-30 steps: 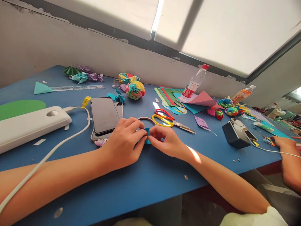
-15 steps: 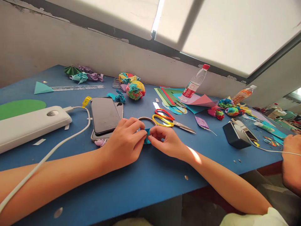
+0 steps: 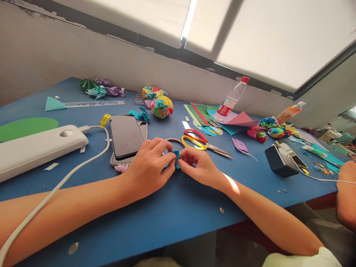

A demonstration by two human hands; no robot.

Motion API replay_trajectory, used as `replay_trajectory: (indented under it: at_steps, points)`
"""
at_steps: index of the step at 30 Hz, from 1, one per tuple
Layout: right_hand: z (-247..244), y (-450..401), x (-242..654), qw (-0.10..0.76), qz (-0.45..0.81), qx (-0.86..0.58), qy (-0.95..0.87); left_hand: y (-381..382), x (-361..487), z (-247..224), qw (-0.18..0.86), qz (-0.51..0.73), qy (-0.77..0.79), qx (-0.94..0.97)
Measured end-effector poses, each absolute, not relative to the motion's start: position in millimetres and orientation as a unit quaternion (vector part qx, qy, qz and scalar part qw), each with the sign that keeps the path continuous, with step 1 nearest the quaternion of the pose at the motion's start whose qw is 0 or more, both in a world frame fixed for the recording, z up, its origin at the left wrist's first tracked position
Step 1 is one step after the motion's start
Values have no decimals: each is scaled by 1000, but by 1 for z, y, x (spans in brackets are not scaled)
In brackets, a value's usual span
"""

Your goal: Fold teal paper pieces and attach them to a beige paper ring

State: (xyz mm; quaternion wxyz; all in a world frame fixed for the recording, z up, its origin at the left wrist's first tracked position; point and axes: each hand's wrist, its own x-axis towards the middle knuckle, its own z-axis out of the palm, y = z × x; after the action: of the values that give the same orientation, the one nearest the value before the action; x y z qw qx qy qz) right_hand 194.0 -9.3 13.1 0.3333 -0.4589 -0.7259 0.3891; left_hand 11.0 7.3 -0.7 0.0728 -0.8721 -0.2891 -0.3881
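Observation:
A small piece of blue paper (image 3: 177,160) is pinched between my two hands, just above the table's near half. My left hand (image 3: 150,163) grips its left side with thumb and fingers closed. From the right, the fingertips of my right hand (image 3: 198,165) press on the other side. The fingers cover much of the paper, so its folds are hard to make out. Just beyond my hands lie scissors (image 3: 207,144) with red and yellow handles. A black phone (image 3: 125,136) rests on another device beside my left hand.
On the left lie a white power bank (image 3: 41,152) with a cable and a green paper disc (image 3: 27,126). Colourful paper balls (image 3: 161,106), coloured sheets (image 3: 200,113) and a bottle (image 3: 232,98) stand farther back. Another person's hand (image 3: 346,178) is at the right edge.
My hands stay together on the blue paper, with small finger movements. The paper now stands a little more upright between the fingertips. The whole view has shifted slightly.

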Motion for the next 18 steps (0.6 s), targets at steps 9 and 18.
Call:
replay_trajectory:
  at_steps: [9,18]
  points:
    - [11,-8,195,352,352,-481,-722,6,11,0,88,-387,-332,-856]
    - [8,-7,196,364,308,-500,-723,5,11,4,194,-389,-279,-857]
